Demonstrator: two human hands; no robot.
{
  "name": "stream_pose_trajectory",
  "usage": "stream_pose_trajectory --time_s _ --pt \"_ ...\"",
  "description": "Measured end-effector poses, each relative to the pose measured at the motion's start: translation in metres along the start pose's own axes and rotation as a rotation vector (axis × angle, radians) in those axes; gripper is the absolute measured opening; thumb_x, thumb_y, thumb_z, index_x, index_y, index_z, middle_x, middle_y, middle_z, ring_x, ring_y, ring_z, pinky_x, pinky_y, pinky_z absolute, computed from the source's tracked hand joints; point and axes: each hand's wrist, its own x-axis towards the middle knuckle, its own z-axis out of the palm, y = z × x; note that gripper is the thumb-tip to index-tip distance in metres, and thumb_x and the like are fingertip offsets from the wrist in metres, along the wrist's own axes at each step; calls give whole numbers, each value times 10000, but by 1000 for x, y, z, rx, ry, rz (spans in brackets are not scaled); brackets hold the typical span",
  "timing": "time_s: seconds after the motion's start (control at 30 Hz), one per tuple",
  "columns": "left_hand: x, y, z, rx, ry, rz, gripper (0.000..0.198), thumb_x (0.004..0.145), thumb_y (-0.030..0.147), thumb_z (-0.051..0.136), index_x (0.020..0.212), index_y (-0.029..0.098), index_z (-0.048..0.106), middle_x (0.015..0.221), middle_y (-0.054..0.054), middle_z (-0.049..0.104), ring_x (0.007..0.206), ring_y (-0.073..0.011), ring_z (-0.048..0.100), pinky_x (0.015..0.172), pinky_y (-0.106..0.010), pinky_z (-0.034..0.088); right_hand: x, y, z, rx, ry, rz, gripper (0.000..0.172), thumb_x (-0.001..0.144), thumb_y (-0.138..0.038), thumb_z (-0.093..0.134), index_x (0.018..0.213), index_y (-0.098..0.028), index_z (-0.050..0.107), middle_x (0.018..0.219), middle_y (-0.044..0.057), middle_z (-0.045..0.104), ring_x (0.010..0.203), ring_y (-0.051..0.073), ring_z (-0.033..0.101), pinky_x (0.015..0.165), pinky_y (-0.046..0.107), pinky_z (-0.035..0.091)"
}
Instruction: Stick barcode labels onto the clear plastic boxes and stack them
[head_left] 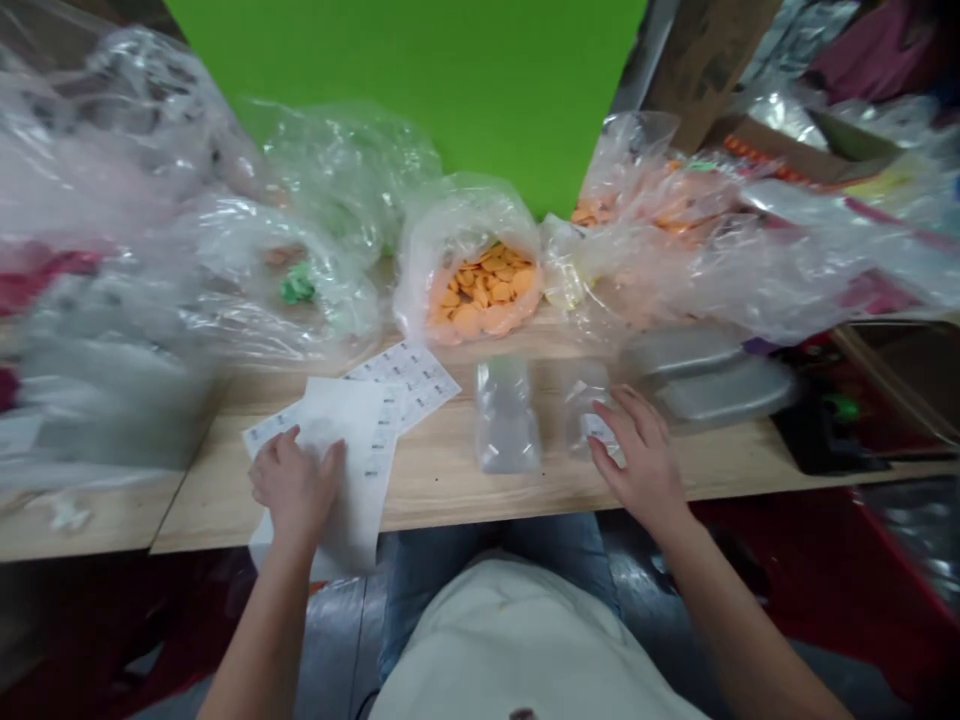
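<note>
My left hand (296, 485) rests on a white sheet of labels (371, 425), its thumb and fingers apart. The sheet's lower part hangs over the table's front edge, and another printed label sheet (424, 380) lies partly beneath it. My right hand (641, 455) is at a small clear plastic bag (581, 385) on the table. A white label (600, 430) shows on that bag between the thumb and forefinger, which are spread; whether they press on it I cannot tell. Left of this bag lies a stack of clear plastic bags (508, 420).
Behind, an open plastic bag (472, 215) holds many orange discs (491, 285). Clear bags (322, 290) with green pieces stand to its left. Two blurred clear packs (720, 375) and a dark tray (810, 430) lie right. A green panel (420, 60) rises behind.
</note>
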Motion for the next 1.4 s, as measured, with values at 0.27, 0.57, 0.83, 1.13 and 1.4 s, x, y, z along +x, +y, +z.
stream_pose_trajectory --time_s 0.27,0.57,0.83,1.13,1.4 --pt "16 -14 -1 -224 112 170 415 839 362 468 1169 121 537 1326 -196 429 1272 -305 320 1021 -469 251 19 -191 126 247 -459 -583 467 850 -312 509 1248 -79 439 1364 147 410 1305 273 280 1038 415 322" --pt "-110 -65 -69 -786 157 -579 252 827 285 442 634 159 544 572 10 495 513 -99 449 477 -201 362 6 -241 169 297 -547 -424 203 884 -325 467 908 -174 601 997 92 585 942 223 504 777 373 426" --pt "-138 -21 -29 -1786 -310 -1251 126 867 235 485 911 189 594 803 -29 657 732 -103 644 701 -219 525 4 -218 160 520 -563 -459 378 868 -264 471 1222 -130 485 1313 151 456 1284 255 308 1039 453 285" --pt "-137 -9 -43 -1747 -258 -1213 86 782 81 592 840 133 627 761 -12 690 663 -72 644 650 -152 544 -6 -213 137 628 -513 -220 188 824 -331 561 918 -174 609 888 64 599 903 197 531 826 335 452" --pt "-103 21 -50 -1648 -232 -995 238 711 113 672 940 168 640 910 -21 700 871 -128 651 827 -251 524 3 -217 136 439 -406 -340 261 884 -183 416 1077 -151 589 1084 103 619 1025 213 533 907 362 436"
